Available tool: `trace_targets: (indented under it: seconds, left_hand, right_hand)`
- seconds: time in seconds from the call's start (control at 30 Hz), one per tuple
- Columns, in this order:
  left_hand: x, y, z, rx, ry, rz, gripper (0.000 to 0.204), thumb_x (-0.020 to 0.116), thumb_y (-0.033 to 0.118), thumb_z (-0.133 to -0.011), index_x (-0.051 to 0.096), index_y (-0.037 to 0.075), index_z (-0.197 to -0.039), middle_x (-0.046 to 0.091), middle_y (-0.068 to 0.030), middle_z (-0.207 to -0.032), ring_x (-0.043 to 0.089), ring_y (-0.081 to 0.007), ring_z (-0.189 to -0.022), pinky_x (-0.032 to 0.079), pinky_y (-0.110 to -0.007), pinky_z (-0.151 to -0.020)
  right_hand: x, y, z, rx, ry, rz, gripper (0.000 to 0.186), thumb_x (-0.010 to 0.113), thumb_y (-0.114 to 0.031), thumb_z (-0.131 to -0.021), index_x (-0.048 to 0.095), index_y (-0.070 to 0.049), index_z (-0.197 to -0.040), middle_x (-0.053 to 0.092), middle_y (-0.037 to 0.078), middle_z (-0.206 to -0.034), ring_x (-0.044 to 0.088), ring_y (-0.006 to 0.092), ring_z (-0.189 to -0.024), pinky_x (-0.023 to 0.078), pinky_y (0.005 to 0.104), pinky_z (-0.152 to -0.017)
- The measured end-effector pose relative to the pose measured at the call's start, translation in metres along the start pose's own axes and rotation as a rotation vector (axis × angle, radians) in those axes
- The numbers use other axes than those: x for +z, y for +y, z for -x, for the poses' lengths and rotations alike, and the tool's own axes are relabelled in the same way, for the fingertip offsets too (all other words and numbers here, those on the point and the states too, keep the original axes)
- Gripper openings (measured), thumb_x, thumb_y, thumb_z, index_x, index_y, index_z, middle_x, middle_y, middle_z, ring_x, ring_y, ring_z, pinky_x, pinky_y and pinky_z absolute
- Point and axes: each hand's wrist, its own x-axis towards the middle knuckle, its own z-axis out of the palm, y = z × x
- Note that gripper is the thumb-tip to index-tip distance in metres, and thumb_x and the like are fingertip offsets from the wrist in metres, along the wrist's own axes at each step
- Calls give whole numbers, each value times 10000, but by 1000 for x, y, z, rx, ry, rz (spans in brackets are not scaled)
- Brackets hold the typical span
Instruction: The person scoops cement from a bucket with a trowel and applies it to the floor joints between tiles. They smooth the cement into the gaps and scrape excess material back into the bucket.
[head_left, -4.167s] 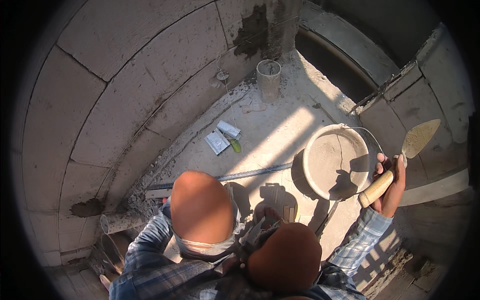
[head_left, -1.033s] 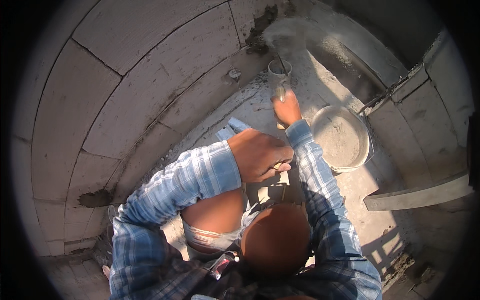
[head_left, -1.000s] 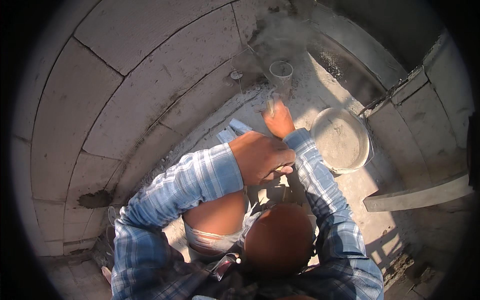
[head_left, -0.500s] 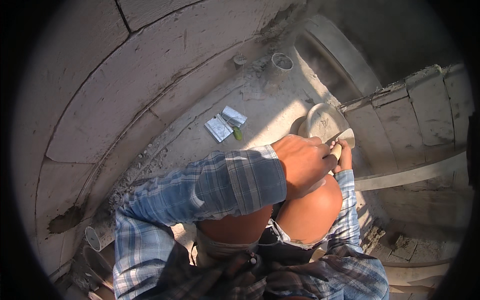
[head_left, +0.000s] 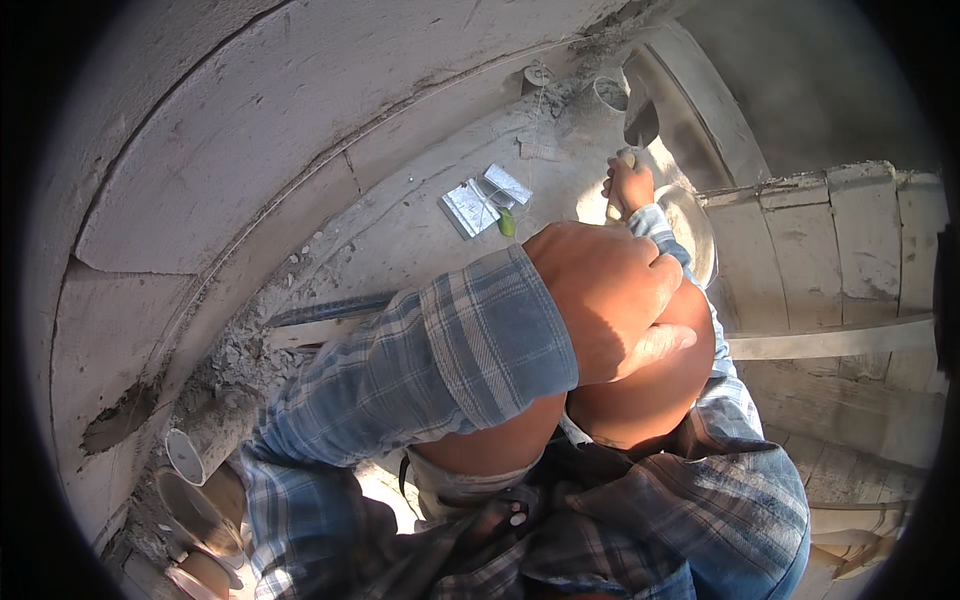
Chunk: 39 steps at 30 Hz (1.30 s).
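So the person's right hand [head_left: 628, 187] is sitting in the upper middle of the frame, fingers wrapped tight around a pale wooden handle, which is the handle of a trowel [head_left: 640, 122] whose dark blade is pointing up toward the top edge, right by the curved grey wall. The left hand [head_left: 610, 295] is resting in the centre of the picture, palm down on a bare knee [head_left: 650, 385], fingers loosely spread and holding nothing. A blue plaid sleeve [head_left: 440, 375] is running from that hand down to the lower left. Just right of the right hand a round pale bucket [head_left: 695, 235] is peeking out, mostly hidden behind the arm and knee. Up and left of the hands, a couple of small silvery packets [head_left: 485, 200] are lying on the dusty floor with a little green thing touching them. A small round cup [head_left: 608, 93] is standing near the top, just left of the trowel blade. Grey blocks [head_left: 850, 240] are stacking up on the right side, and some pale pipes [head_left: 200, 445] are lying in the rubble at the lower left.
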Motion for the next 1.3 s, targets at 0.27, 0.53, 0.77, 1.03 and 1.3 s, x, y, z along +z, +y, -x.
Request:
trace_targets:
  seconds: [0.27, 0.53, 0.77, 1.03, 1.3]
  left_hand:
    - [-3, 2, 1, -124, 69, -89, 292, 734, 314, -752, 582, 65, -743, 594, -92, -750, 604, -303, -706, 487, -425, -563]
    - [19, -4, -34, -186, 147, -163, 303, 689, 346, -830, 638, 47, -828, 555, -111, -738, 568, -305, -702, 483, -399, -592]
    - [33, -21, -73, -459, 108, -285, 317, 596, 315, -878, 618, 0, -848, 555, -145, -790, 538, -320, -746, 445, -394, -680]
    - [20, -41, -149, -354, 40, -521, 140, 552, 135, -818, 562, -4, -803, 611, -152, -827, 583, -326, -779, 470, -402, -729]
    - [14, -28, -226, -644, -106, -524, 292, 576, 280, -967, 630, -6, -945, 593, -32, -754, 547, -126, -671, 462, -282, -641]
  right_hand:
    - [26, 17, -29, 63, 75, -306, 213, 599, -80, -860, 497, -10, -1033, 551, 111, -722, 566, 216, -492, 490, 349, -408]
    - [47, 37, -75, 360, -102, -1098, 198, 541, -244, -916, 441, -93, -836, 464, 24, -699, 498, 197, -617, 487, 374, -595]
    - [67, 45, -57, 520, 16, -1294, 264, 522, -324, -926, 399, -133, -792, 414, 14, -676, 460, 184, -605, 441, 362, -565]
    - [57, 85, -46, 643, -24, -1152, 357, 516, -368, -944, 519, -65, -1133, 546, 79, -979, 560, 241, -892, 488, 426, -800]
    - [15, 101, 29, 461, -1049, -566, 538, 553, -278, -938, 399, -3, -1374, 510, 193, -1326, 560, 304, -1169, 470, 425, -949]
